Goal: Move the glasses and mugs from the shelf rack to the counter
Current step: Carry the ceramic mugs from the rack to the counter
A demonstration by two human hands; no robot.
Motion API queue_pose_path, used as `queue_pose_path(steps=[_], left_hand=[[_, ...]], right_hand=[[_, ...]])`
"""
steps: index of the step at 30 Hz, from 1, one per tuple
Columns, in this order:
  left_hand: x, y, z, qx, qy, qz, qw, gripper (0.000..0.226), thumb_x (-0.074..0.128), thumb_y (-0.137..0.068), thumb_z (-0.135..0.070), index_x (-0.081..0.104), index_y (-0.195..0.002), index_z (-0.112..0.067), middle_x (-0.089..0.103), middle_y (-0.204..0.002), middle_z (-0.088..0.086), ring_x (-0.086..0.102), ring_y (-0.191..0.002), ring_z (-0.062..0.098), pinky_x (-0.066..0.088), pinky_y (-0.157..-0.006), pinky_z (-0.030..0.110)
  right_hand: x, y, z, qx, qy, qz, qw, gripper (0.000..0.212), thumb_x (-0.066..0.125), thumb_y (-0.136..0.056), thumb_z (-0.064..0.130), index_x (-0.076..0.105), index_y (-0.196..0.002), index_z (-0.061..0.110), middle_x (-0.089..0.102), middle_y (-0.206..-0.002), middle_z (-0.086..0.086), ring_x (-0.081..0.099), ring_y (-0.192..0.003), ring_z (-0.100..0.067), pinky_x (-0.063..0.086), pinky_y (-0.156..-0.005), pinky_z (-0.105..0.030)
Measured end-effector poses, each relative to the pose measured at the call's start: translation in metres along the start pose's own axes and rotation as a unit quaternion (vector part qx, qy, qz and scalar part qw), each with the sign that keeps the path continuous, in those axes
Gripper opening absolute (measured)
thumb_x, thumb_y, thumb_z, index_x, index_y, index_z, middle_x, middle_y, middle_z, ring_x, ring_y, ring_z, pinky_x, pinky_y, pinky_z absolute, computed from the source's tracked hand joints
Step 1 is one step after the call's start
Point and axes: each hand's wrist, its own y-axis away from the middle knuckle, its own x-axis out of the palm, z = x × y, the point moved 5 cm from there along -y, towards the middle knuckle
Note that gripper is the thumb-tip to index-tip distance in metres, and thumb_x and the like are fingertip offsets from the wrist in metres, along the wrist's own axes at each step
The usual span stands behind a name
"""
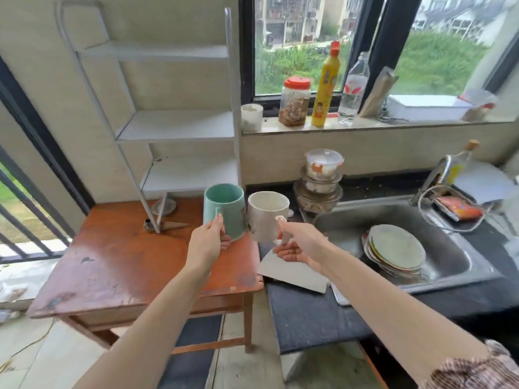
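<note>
Head cam: left hand (206, 242) grips green mug (224, 213), right hand (297, 244) grips white mug (266, 216), both in the air just below the shelf rack (179, 124). Rack shelves bare; only setting down on counter (309, 313) left.

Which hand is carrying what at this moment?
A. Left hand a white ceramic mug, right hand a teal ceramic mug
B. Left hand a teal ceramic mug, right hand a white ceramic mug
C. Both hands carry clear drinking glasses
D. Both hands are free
B: the left hand grips the teal ceramic mug and the right hand grips the white ceramic mug, both lifted side by side.
</note>
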Motion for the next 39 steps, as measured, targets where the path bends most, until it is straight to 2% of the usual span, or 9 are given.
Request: queue_pose_path(steps=[2, 6, 10, 15, 18, 27, 32, 36, 39], left_hand=[[0.029, 0.029, 0.008, -0.010, -0.011, 0.028, 1.000, 0.039, 0.044, -0.095, -0.042, 0.059, -0.073, -0.014, 0.065, -0.071, 0.007, 0.058, -0.060, 0.014, 0.047, -0.056, 0.024], [0.101, 0.084, 0.026, -0.074, 0.038, 0.109, 0.991, 0.039, 0.048, -0.095, -0.037, 0.047, -0.067, -0.010, 0.051, -0.051, 0.004, 0.045, -0.043, 0.012, 0.038, -0.048, 0.023], [0.188, 0.135, 0.037, -0.066, -0.023, 0.174, 0.982, 0.038, 0.045, -0.096, -0.037, 0.051, -0.069, -0.011, 0.059, -0.067, 0.013, 0.056, -0.057, 0.020, 0.047, -0.054, 0.026], [0.294, 0.196, 0.041, -0.065, -0.066, 0.274, 0.957, 0.039, 0.049, -0.093, -0.040, 0.054, -0.068, -0.009, 0.060, -0.071, 0.015, 0.056, -0.057, 0.021, 0.046, -0.054, 0.028], [0.356, 0.232, 0.042, -0.059, -0.094, 0.320, 0.941, 0.040, 0.051, -0.091, -0.044, 0.059, -0.073, -0.009, 0.064, -0.069, 0.012, 0.057, -0.053, 0.018, 0.046, -0.049, 0.023], [0.561, 0.352, 0.059, -0.060, -0.151, 0.466, 0.870, 0.040, 0.053, -0.086, -0.050, 0.057, -0.076, -0.012, 0.068, -0.071, 0.012, 0.063, -0.058, 0.018, 0.051, -0.054, 0.024], [0.679, 0.430, 0.073, -0.054, -0.191, 0.529, 0.825, 0.041, 0.051, -0.085, -0.048, 0.059, -0.077, -0.009, 0.064, -0.062, 0.009, 0.056, -0.044, 0.013, 0.048, -0.048, 0.020], [0.757, 0.490, 0.082, -0.041, -0.232, 0.574, 0.784, 0.040, 0.049, -0.088, -0.049, 0.061, -0.083, -0.012, 0.069, -0.076, 0.010, 0.063, -0.056, 0.015, 0.049, -0.044, 0.018], [0.809, 0.536, 0.083, -0.028, -0.256, 0.609, 0.750, 0.041, 0.049, -0.087, -0.052, 0.062, -0.081, -0.013, 0.069, -0.077, 0.010, 0.064, -0.060, 0.018, 0.056, -0.055, 0.024]], right_hand=[[-0.035, 0.024, -0.023, 0.012, 0.002, -0.023, 1.000, 0.044, 0.048, -0.094, 0.048, 0.056, -0.077, 0.008, 0.066, -0.070, -0.016, 0.058, -0.058, -0.018, 0.052, -0.058, -0.023], [-0.109, 0.078, -0.070, 0.031, -0.015, -0.071, 0.997, 0.043, 0.049, -0.095, 0.048, 0.054, -0.077, 0.008, 0.062, -0.066, -0.015, 0.057, -0.055, -0.019, 0.049, -0.058, -0.024], [-0.190, 0.136, -0.110, 0.045, -0.023, -0.150, 0.987, 0.042, 0.050, -0.093, 0.049, 0.055, -0.076, 0.011, 0.063, -0.069, -0.016, 0.055, -0.051, -0.017, 0.049, -0.053, -0.022], [-0.285, 0.203, -0.156, 0.068, -0.064, -0.255, 0.962, 0.041, 0.052, -0.092, 0.047, 0.054, -0.074, 0.011, 0.062, -0.070, -0.020, 0.054, -0.047, -0.017, 0.048, -0.048, -0.022], [-0.342, 0.242, -0.185, 0.082, -0.090, -0.322, 0.939, 0.040, 0.053, -0.091, 0.047, 0.055, -0.072, 0.011, 0.064, -0.069, -0.021, 0.055, -0.045, -0.018, 0.048, -0.047, -0.023], [-0.507, 0.342, -0.281, 0.119, -0.150, -0.455, 0.870, 0.036, 0.055, -0.088, 0.043, 0.055, -0.072, 0.010, 0.064, -0.058, -0.015, 0.054, -0.040, -0.014, 0.045, -0.043, -0.018], [-0.605, 0.387, -0.332, 0.166, -0.177, -0.506, 0.828, 0.031, 0.056, -0.086, 0.037, 0.054, -0.072, 0.009, 0.065, -0.061, -0.019, 0.053, -0.040, -0.017, 0.044, -0.043, -0.018], [-0.671, 0.423, -0.369, 0.190, -0.215, -0.550, 0.784, 0.033, 0.055, -0.088, 0.038, 0.055, -0.074, 0.008, 0.063, -0.057, -0.017, 0.051, -0.041, -0.018, 0.043, -0.043, -0.020], [-0.711, 0.457, -0.394, 0.199, -0.250, -0.580, 0.749, 0.034, 0.054, -0.089, 0.041, 0.055, -0.077, 0.009, 0.062, -0.057, -0.014, 0.049, -0.039, -0.016, 0.042, -0.041, -0.019]])
